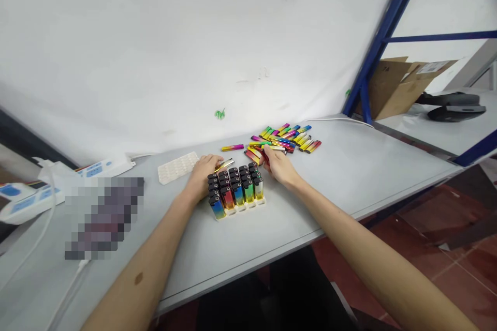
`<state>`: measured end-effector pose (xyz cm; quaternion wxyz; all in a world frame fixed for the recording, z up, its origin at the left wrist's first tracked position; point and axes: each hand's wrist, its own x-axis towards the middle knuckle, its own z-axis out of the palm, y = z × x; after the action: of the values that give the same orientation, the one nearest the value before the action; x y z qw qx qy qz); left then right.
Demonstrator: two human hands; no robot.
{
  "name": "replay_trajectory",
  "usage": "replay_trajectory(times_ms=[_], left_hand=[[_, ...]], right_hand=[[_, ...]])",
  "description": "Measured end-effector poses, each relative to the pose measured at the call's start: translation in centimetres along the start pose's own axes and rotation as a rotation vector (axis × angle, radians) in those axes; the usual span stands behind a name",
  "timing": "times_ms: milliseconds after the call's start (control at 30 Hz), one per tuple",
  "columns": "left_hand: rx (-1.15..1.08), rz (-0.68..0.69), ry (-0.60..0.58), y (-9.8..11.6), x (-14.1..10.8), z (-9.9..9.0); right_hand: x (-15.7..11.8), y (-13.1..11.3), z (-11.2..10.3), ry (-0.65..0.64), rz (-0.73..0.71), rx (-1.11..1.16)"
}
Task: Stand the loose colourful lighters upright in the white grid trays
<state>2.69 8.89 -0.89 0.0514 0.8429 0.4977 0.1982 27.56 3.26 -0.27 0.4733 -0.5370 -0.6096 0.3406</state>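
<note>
Against a scuffed white wall (155, 62), a grey counter (349, 170) carries a white holder (237, 211) packed with upright, black-topped lighters (238, 194) between the hands, short of the near edge. Its back rows are filled; holes along the front remain unfilled. The left hand (203, 171), fingers bent, meets a gold piece (225, 164); its grip cannot be confirmed. The right hand (278, 164), fingers nearly closed, reaches loose bright pieces (297, 137) heaped toward the back edge, its hold unclear. A second white holder (176, 168) lies left; open counter stretches toward the right end.
</note>
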Motion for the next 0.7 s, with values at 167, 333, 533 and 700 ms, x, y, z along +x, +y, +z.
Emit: replay_trajectory(times_ms=[167,333,533,700], left_hand=[[0.021,-0.020,0.011,-0.3,-0.2,0.4],[0.006,-0.034,0.033,0.0,-0.9,-0.1],[-0.010,-0.042,0.073,0.6,-2.3,-0.4],[-0.003,-0.059,0.091,1.5,-3.6,-0.9]], right_hand=[[-1.2,-0.1,0.0,0.037,0.008,-0.008],[-3.8,-0.2,-0.8,0.151,0.007,-0.044],[-8.9,-1.8,-0.3,0.338,-0.081,0.046],[-12.0,-4.0,3.0,0.235,-0.205,0.024]])
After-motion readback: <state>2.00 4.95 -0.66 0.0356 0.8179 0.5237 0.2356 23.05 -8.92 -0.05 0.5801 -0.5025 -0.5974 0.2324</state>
